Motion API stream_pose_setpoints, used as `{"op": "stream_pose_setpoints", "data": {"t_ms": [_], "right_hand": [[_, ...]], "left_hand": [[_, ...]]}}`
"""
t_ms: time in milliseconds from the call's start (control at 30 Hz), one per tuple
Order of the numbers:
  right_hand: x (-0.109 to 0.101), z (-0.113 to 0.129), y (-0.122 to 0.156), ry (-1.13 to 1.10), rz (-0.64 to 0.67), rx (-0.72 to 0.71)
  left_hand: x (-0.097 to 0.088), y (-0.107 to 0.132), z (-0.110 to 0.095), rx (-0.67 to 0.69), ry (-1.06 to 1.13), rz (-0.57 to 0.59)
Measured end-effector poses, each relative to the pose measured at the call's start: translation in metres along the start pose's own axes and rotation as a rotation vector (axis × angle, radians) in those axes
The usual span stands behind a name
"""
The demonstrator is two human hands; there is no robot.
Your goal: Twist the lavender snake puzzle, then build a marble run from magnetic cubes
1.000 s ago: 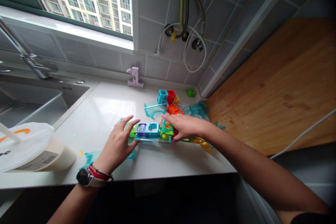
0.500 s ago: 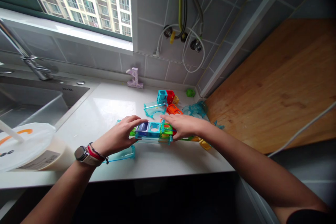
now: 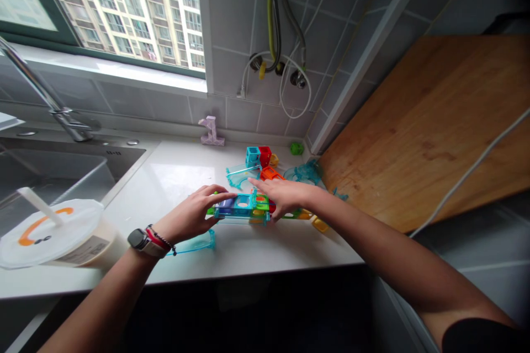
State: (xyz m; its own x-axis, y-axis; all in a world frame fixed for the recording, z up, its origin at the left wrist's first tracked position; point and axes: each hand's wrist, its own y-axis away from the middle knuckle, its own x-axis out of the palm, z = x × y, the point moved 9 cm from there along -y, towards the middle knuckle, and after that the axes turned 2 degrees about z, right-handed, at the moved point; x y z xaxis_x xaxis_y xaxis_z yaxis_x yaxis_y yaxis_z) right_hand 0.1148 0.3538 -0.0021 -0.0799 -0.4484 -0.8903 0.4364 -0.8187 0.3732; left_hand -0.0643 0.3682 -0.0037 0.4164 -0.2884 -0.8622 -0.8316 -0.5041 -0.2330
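Between both hands (image 3: 190,216), translucent plastic blocks (image 3: 242,206)

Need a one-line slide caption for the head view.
Both hands, left and right, grip a row of toy blocks on the counter.

Translucent plastic blocks (image 3: 242,205) (glossy countertop (image 3: 174,174))
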Motion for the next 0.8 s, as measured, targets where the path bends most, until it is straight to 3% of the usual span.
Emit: {"op": "stream_pose_setpoints", "data": {"t_ms": [133,200,267,333,400,500,567,667,800], "right_hand": [[-0.028,0.006,0.037,-0.050,-0.175,-0.023],[-0.042,0.015,0.070,-0.124,-0.385,-0.053],[-0.043,0.020,0.108,-0.281,-0.658,-0.061],[-0.018,0.014,0.141,-0.513,-0.912,0.009],[0.031,-0.002,0.156,-0.787,-1.041,0.154],[0.122,-0.028,0.150,-1.416,-1.093,0.323],[0.163,-0.038,0.141,-1.774,-1.131,0.362],[0.179,-0.046,0.132,-2.009,-1.185,0.309],[0.167,-0.050,0.123,-2.047,-1.154,0.216]], "left_hand": [[0.000,-0.001,0.002,0.005,-0.004,0.007],[-0.001,-0.001,0.002,0.008,-0.013,0.016],[-0.001,-0.002,0.002,0.009,-0.025,0.030],[-0.001,-0.003,0.002,0.008,-0.038,0.046],[0.000,-0.004,0.002,0.007,-0.050,0.056],[0.000,-0.005,0.004,0.005,-0.068,0.074],[0.000,-0.006,0.004,0.012,-0.079,0.076],[-0.002,-0.007,0.003,0.028,-0.092,0.066],[-0.005,-0.009,-0.001,0.035,-0.097,0.072]]}}
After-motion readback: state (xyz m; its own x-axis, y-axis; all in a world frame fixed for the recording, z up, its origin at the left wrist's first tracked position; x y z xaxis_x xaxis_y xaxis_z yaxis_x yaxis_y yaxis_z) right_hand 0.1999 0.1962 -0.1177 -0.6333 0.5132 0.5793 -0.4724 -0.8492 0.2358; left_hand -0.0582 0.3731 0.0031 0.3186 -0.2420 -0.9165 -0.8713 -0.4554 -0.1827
